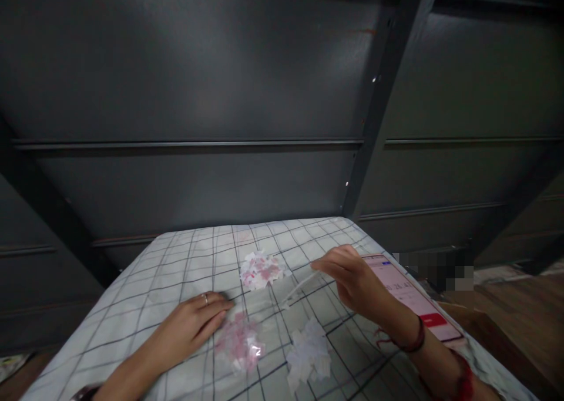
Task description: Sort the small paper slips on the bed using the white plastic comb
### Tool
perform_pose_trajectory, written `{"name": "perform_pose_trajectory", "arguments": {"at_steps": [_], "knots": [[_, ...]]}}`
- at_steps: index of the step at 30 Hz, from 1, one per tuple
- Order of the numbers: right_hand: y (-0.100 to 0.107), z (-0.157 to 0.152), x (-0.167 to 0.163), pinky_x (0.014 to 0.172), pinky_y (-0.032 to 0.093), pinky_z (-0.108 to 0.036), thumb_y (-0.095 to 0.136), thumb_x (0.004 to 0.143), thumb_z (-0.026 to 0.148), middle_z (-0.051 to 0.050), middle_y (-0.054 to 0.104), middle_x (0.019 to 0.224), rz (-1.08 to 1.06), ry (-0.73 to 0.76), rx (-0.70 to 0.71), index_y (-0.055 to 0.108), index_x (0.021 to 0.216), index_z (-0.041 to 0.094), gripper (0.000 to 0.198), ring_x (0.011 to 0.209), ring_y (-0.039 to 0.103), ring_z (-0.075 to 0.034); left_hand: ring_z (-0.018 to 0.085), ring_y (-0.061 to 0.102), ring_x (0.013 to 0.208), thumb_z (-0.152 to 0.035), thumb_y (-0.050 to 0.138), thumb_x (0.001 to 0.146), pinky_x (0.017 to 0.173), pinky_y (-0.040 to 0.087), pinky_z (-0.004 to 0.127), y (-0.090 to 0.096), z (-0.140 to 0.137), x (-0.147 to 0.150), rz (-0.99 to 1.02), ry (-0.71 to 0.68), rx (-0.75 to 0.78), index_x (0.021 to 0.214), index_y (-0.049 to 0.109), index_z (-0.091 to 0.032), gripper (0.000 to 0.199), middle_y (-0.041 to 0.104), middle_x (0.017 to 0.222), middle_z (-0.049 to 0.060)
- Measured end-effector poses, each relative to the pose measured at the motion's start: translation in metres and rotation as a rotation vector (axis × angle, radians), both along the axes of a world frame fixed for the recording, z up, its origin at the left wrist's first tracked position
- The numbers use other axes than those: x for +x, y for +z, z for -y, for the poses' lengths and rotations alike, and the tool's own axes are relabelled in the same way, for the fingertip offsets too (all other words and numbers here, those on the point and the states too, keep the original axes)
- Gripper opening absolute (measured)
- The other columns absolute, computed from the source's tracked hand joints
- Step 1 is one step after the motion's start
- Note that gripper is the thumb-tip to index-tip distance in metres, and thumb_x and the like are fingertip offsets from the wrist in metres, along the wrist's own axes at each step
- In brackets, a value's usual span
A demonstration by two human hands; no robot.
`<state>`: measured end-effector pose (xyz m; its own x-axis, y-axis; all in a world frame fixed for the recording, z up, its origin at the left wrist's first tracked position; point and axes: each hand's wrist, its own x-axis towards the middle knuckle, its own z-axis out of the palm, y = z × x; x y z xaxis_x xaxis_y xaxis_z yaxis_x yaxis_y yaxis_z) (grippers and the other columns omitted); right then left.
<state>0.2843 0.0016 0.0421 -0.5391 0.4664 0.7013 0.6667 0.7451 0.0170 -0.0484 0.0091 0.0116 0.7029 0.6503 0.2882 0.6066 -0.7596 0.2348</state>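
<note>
My right hand [352,275] is raised over the checked cloth, thumb and fingers pinched on a thin, whitish see-through strip [302,287]. The strip slants down to the left; I cannot tell whether it is the edge of a larger clear film. My left hand [202,314] rests on the cloth with its fingers stretched out. Beside its fingertips lies a shiny clear plastic packet [240,343] with pink and white bits. Beyond it sits a heap of white and pink paper scraps [261,270]. Nearer me is a pile of plain white scraps [309,354].
A phone [408,292] with a lit timer screen lies by the right edge, partly behind my right forearm. The checked cloth [185,266] covers the surface. A dark metal panel wall [198,184] stands at the far edge. A brown box [489,330] is below right.
</note>
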Motion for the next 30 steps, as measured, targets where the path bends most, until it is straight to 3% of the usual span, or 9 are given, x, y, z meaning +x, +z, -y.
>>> {"name": "perform_pose_trajectory", "arguments": {"at_steps": [5,9,15,20,24,30], "knots": [[0.000,0.000,0.001,0.066,0.035,-0.031,0.033,0.066,-0.009,-0.002,0.058,0.074,-0.024,-0.047,-0.023,0.054,0.092,0.018,0.043,0.070,0.047,-0.015,0.017,0.062,0.095,-0.025,0.040,0.093,0.083,0.052,0.029,0.001,0.001,-0.001,0.023,0.012,0.056,0.109,0.060,-0.023,0.026,0.066,0.104,0.002],[0.001,0.000,0.005,0.066,0.036,-0.031,0.034,0.064,-0.008,-0.002,0.057,0.072,-0.015,0.010,-0.084,0.054,0.092,0.018,0.043,0.068,0.049,-0.015,0.016,0.060,0.100,-0.022,0.039,0.093,0.087,0.050,0.027,0.001,0.001,-0.001,0.038,0.003,0.111,0.112,0.057,-0.022,0.026,0.064,0.110,0.002],[0.001,0.000,0.008,0.067,0.036,-0.032,0.034,0.062,-0.008,-0.002,0.057,0.074,-0.032,0.010,-0.042,0.054,0.095,0.019,0.048,0.070,0.049,-0.015,0.015,0.060,0.100,-0.020,0.039,0.093,0.087,0.050,0.026,-0.003,0.000,-0.003,0.048,-0.019,0.153,0.112,0.056,-0.022,0.025,0.063,0.111,0.002],[0.005,0.003,0.008,0.064,0.036,-0.031,0.035,0.063,-0.006,-0.001,0.055,0.070,-0.009,0.078,-0.093,0.054,0.091,0.018,0.041,0.066,0.048,-0.015,0.015,0.060,0.097,-0.017,0.040,0.092,0.086,0.050,0.025,-0.004,-0.001,-0.005,0.041,-0.033,0.132,0.109,0.057,-0.020,0.025,0.063,0.107,0.003],[0.005,0.003,0.010,0.065,0.037,-0.031,0.036,0.064,-0.005,-0.002,0.056,0.074,-0.071,0.129,-0.021,0.051,0.097,0.018,0.044,0.068,0.048,-0.015,0.015,0.060,0.097,-0.017,0.040,0.091,0.085,0.050,0.026,-0.004,-0.003,-0.005,0.038,-0.026,0.100,0.108,0.058,-0.021,0.024,0.063,0.106,0.002],[-0.005,-0.004,0.007,0.067,0.034,-0.033,0.036,0.065,-0.004,-0.004,0.056,0.075,0.011,-0.115,0.059,0.055,0.097,0.016,0.043,0.071,0.045,-0.018,0.016,0.060,0.098,-0.017,0.040,0.091,0.085,0.050,0.028,-0.004,-0.002,-0.003,0.047,-0.015,0.086,0.108,0.058,-0.022,0.025,0.063,0.106,0.003]]}}
